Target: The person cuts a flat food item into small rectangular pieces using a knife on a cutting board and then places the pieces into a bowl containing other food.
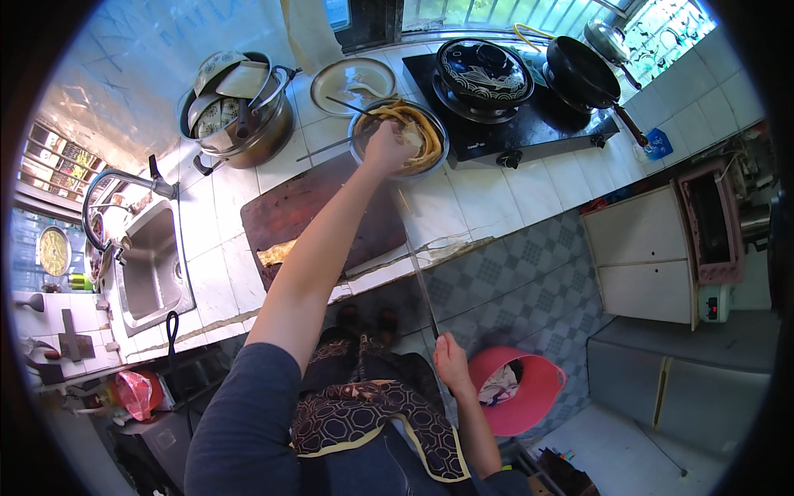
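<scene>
My left hand (389,150) reaches into a metal bowl (441,162) on the counter. Its fingertips are down among yellow-brown food strips (429,127), so whether they grip any is hidden. Two thin sticks, apparently chopsticks (329,149), lie across the bowl's left side. In front of the bowl is a dark red-brown cutting board (304,208), partly covered by my left forearm. A pale golden piece of food (276,253) rests near the board's left front corner. My right hand (451,364) holds a long narrow knife (423,288) low beside my apron, its blade pointing towards the counter edge.
Behind the board stand a pot with stacked bowls (239,124) and a plate with a spoon (322,102). A gas stove (496,139) carries a lidded pot (484,71) and a wok (580,71). A sink (152,273) is left; a pink bucket (527,412) stands on the floor.
</scene>
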Action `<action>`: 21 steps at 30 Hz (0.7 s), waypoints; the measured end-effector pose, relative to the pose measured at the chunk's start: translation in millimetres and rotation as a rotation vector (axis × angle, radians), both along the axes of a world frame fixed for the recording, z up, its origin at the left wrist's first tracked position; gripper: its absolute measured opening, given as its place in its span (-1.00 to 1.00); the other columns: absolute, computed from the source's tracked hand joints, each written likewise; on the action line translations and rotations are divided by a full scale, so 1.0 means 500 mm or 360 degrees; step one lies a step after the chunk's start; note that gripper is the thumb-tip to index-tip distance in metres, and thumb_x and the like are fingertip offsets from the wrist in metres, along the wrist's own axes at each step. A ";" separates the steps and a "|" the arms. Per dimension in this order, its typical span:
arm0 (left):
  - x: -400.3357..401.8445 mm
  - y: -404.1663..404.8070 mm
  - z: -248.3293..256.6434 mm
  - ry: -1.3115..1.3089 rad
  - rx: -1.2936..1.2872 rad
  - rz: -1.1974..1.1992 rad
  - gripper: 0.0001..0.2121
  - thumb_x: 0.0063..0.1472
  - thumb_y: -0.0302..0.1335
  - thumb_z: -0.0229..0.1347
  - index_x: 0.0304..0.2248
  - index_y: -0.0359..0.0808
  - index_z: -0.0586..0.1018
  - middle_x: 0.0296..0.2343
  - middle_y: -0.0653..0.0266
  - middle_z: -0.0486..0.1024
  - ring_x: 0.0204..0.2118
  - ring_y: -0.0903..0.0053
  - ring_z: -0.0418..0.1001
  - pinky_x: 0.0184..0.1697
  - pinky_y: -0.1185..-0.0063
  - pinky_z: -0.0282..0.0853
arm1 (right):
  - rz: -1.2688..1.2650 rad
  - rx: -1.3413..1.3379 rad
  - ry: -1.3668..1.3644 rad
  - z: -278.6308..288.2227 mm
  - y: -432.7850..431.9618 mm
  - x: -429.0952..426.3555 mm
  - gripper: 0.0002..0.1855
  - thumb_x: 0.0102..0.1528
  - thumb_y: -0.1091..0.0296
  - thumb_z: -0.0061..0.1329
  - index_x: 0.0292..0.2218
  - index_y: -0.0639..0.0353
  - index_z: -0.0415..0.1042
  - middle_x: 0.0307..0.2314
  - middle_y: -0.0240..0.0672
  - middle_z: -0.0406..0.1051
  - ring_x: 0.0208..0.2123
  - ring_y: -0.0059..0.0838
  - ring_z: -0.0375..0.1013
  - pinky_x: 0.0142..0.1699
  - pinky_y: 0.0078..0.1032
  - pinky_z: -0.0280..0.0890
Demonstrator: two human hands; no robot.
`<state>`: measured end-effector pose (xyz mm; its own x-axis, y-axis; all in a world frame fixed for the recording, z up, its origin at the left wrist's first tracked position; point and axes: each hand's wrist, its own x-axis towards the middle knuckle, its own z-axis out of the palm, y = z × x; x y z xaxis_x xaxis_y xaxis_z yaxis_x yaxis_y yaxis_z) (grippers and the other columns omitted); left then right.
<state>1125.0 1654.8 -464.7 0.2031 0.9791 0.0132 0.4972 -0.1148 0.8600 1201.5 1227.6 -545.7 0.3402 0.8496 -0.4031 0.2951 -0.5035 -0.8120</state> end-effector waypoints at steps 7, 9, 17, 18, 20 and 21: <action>-0.103 -0.068 0.003 0.0087 0.0243 0.0086 -0.74 0.05 -0.41 0.12 -0.26 -0.35 0.54 -0.32 0.11 0.54 -0.24 0.24 0.51 -0.18 0.42 0.39 | -0.0048 0.0038 -0.0059 0.051 0.030 -0.020 -0.62 0.30 0.11 -0.35 -0.39 0.25 0.25 -0.72 -0.22 0.30 -0.68 -0.34 0.33 -0.52 -0.38 0.19; -0.204 -0.140 -0.021 0.0124 0.0435 0.0223 -0.84 0.05 -0.50 0.11 -0.33 -0.33 0.55 -0.39 0.14 0.51 -0.30 0.24 0.48 -0.19 0.43 0.38 | -0.0006 0.0013 -0.0033 0.043 0.052 -0.043 -0.66 0.28 0.09 -0.34 -0.25 0.20 0.28 -0.57 -0.01 0.39 -0.47 0.06 0.37 -0.38 -0.11 0.23; -0.370 -0.307 -0.162 0.0344 0.0801 0.0032 -0.76 -0.12 -0.61 0.20 -0.35 -0.34 0.56 -0.24 0.13 0.46 -0.13 0.20 0.40 -0.07 0.37 0.34 | 0.0573 0.0098 -0.0598 0.095 0.284 -0.196 -0.71 0.25 0.13 -0.29 -0.21 0.20 0.21 -0.50 0.06 0.45 -0.46 0.19 0.43 -0.35 0.05 0.29; -0.369 -0.306 -0.167 0.0343 0.0818 0.0042 -0.75 -0.15 -0.61 0.20 -0.37 -0.33 0.55 -0.24 0.14 0.46 -0.12 0.19 0.40 -0.08 0.36 0.35 | 0.0616 0.0087 -0.0683 0.096 0.300 -0.210 -0.72 0.25 0.13 -0.29 -0.22 0.18 0.21 -0.51 0.04 0.45 -0.47 0.18 0.43 -0.36 0.05 0.29; -0.373 -0.300 -0.175 0.0305 0.0829 0.0052 -0.74 -0.19 -0.61 0.21 -0.38 -0.32 0.55 -0.25 0.16 0.47 -0.12 0.19 0.40 -0.08 0.36 0.36 | 0.0695 0.0084 -0.0870 0.085 0.322 -0.230 -0.73 0.25 0.13 -0.28 -0.22 0.18 0.19 -0.51 0.02 0.45 -0.50 0.19 0.44 -0.39 0.04 0.30; -0.372 -0.299 -0.179 0.0261 0.0821 0.0056 -0.73 -0.20 -0.61 0.21 -0.38 -0.33 0.55 -0.25 0.16 0.47 -0.12 0.20 0.40 -0.09 0.36 0.37 | 0.0713 0.0084 -0.0962 0.083 0.325 -0.232 -0.71 0.24 0.13 -0.27 -0.22 0.20 0.18 -0.54 0.00 0.44 -0.53 0.13 0.45 -0.43 -0.01 0.32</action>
<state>939.2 1505.4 -554.1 0.2100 0.8602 0.4647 0.6315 -0.4822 0.6071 1085.3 1390.3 -503.9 0.1066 0.9718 -0.2105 0.8645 -0.1952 -0.4632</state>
